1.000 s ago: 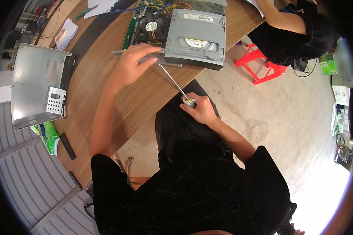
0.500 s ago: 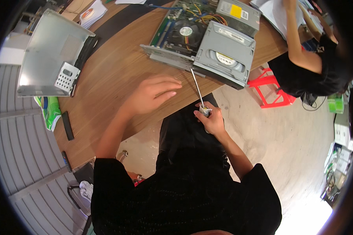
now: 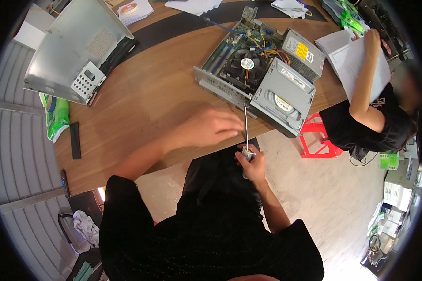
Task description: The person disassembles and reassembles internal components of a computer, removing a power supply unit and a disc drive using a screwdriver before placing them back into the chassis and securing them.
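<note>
Your right hand (image 3: 254, 165) has its fingers closed round the handle of a long-shafted screwdriver (image 3: 246, 127), held low beyond the edge of the desk (image 3: 126, 110), probably so the shaft can run straight up to the front panel (image 3: 224, 89) of the opened desktop computer chassis (image 3: 262, 77). The tip meets that panel beside the optical drive (image 3: 286, 89); whether it is seated in a screw, you cannot tell from here. Your left hand (image 3: 210, 129) is blurred, its fingers loosely extended and apparently holding nothing, just beside the shaft; contact is unclear, though from there it could steady the tool. The chassis sits at the near edge of the desk, front toward you, which likely gives the screwdriver room. The metal case cover (image 3: 72, 47) lies well apart on your left, leaving the cooling fan (image 3: 243, 69) and cables exposed.
</note>
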`<state>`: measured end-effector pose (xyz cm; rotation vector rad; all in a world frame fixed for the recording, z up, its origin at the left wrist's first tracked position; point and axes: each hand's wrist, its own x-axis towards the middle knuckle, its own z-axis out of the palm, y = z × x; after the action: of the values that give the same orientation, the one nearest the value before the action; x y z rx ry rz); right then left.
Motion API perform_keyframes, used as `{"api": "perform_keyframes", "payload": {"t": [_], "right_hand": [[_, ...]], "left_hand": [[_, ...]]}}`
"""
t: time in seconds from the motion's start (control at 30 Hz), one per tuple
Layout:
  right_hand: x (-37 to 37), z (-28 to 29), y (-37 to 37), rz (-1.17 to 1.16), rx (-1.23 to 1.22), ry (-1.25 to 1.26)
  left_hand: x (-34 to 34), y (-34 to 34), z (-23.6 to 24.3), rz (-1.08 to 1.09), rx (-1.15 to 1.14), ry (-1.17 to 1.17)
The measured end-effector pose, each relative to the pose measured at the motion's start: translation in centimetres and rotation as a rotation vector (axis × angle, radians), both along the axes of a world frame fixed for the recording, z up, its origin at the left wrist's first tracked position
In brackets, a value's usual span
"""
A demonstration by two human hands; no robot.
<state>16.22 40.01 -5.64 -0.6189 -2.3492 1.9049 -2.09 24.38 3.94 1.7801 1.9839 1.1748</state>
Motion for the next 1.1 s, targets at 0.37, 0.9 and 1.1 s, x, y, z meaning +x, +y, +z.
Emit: {"api": "perform_keyframes", "payload": {"t": [0.37,0.9,1.1], "right_hand": [[-0.5,-0.8,0.3,0.039,-0.057,0.031],[-1.0,-0.6,3.4,0.166,0.063,0.073],[-1.0,-0.6,4.9,0.242,0.164,0.086]], "left_hand": [[-24.9,2.3,1.3,0.755,0.078,-1.028],[-21.6,16.4,1.9,0.284,-0.229,-0.101],[-21.0,19.0,-1.9,0.14,0.053,0.488]]}}
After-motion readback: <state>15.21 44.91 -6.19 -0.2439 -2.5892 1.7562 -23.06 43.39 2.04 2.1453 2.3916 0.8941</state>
